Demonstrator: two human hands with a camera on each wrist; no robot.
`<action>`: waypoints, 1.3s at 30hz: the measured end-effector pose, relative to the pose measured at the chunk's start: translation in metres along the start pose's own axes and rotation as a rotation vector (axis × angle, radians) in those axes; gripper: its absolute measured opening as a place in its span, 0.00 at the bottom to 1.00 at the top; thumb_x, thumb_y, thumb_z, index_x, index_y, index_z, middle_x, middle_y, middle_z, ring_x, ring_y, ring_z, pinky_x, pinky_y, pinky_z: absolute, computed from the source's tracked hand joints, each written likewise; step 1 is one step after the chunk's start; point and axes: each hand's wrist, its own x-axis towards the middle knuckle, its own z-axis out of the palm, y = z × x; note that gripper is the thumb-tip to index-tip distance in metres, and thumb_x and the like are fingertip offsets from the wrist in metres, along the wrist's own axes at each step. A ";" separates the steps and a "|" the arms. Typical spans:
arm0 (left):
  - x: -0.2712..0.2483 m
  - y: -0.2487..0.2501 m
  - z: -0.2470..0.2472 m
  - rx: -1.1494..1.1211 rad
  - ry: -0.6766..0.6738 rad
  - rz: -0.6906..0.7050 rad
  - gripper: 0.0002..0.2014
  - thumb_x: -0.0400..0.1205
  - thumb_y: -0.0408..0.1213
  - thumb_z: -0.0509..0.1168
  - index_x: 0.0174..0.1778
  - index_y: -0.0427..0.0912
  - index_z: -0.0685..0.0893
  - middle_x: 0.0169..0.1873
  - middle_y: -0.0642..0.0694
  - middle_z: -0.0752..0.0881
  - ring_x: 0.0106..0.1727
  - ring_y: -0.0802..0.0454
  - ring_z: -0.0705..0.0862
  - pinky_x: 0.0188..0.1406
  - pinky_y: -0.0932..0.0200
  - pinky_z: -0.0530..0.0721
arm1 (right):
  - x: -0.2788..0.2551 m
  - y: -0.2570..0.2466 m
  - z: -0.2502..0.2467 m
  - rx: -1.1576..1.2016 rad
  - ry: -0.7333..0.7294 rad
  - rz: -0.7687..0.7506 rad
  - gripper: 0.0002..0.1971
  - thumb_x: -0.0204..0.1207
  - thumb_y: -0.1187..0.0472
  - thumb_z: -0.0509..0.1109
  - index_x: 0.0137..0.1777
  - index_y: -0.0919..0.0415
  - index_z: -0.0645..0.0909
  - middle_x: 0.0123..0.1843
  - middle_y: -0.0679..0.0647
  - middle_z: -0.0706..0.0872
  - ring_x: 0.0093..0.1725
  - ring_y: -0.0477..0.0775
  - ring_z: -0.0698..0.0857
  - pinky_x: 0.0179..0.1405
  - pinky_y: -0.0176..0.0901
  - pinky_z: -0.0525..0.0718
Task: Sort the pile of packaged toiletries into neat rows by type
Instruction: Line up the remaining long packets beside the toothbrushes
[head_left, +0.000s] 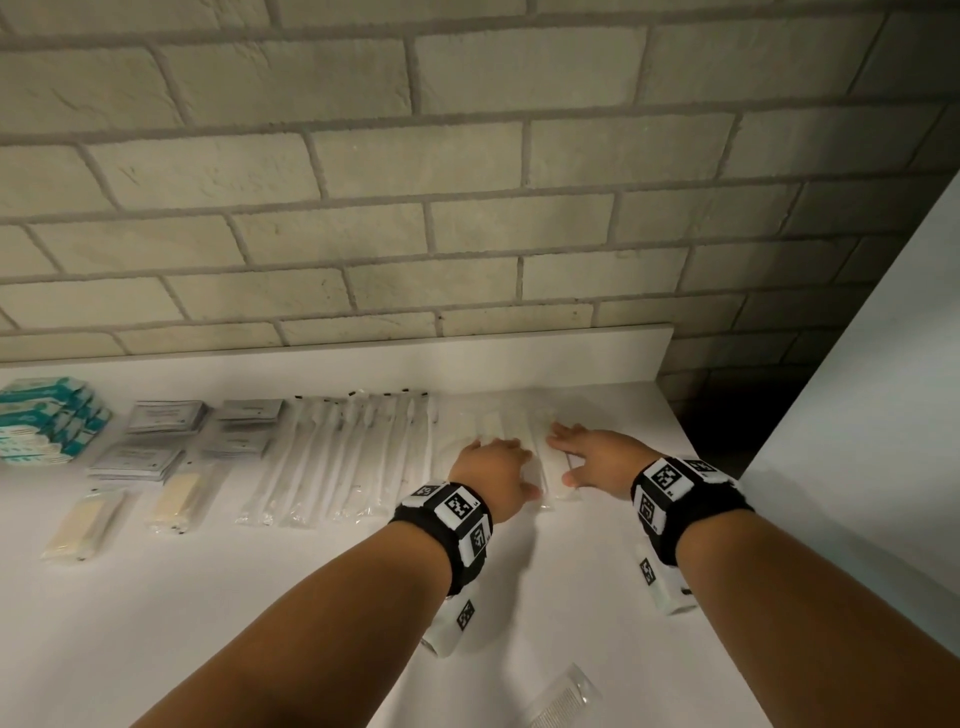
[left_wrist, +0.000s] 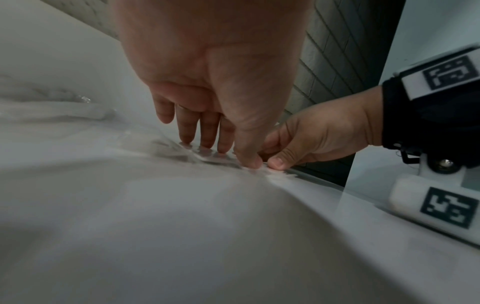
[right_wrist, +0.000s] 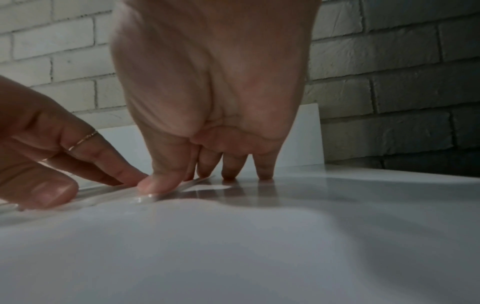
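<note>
Packaged toiletries (head_left: 332, 457) lie in rows left of our hands; left hand (head_left: 493, 467) and right hand (head_left: 592, 457) press clear sachets (head_left: 550, 467) flat, fingers extended, grasping nothing.

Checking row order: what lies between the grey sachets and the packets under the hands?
In the head view, a row of wrapped toothbrushes fills the stretch between the grey sachets and the clear packets under both hands.

Your arms are bare. You wear a black wristband (head_left: 447, 525) near each hand, with white blocks printed with black square codes; a white coded camera housing (left_wrist: 439, 205) hangs under each. A thin gold ring (right_wrist: 82, 140) circles one left finger.
</note>
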 end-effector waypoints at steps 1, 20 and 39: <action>0.001 0.000 0.000 0.003 -0.001 -0.001 0.29 0.82 0.53 0.61 0.79 0.48 0.69 0.81 0.48 0.65 0.80 0.50 0.65 0.81 0.49 0.56 | 0.001 0.000 0.000 0.005 -0.003 -0.003 0.33 0.82 0.60 0.67 0.84 0.53 0.57 0.86 0.45 0.49 0.85 0.49 0.49 0.82 0.43 0.49; -0.029 -0.052 -0.017 0.065 -0.115 -0.175 0.31 0.83 0.52 0.60 0.83 0.53 0.62 0.82 0.52 0.63 0.85 0.45 0.53 0.82 0.44 0.47 | 0.005 -0.064 0.009 -0.284 -0.020 -0.106 0.31 0.81 0.46 0.62 0.83 0.46 0.60 0.86 0.42 0.50 0.86 0.52 0.47 0.78 0.75 0.40; -0.029 -0.040 -0.017 0.133 -0.059 -0.045 0.27 0.86 0.50 0.55 0.82 0.51 0.63 0.83 0.50 0.61 0.85 0.43 0.47 0.82 0.42 0.42 | 0.006 -0.049 0.004 -0.235 0.074 0.020 0.28 0.82 0.54 0.62 0.82 0.50 0.62 0.85 0.48 0.60 0.83 0.54 0.60 0.80 0.62 0.52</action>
